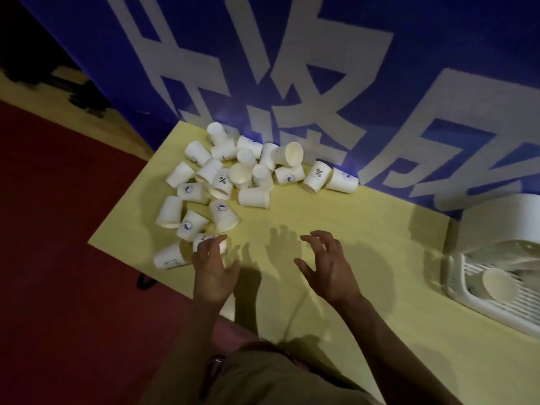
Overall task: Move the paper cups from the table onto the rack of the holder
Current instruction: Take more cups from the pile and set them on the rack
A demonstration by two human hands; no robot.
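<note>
Two hands hovering over scattered cups
About twenty-five cups lying on the worktop; left hand and right hand spreading fingers wide, holding nothing.

a heap of paper cups lies at the table's far left corner, most tipped on their sides, reaching back to the banner behind the far edge. the holder sits at the right edge with one cup in its rack. two hands hover near the front edge, the left hand touching the nearest cup.
</note>
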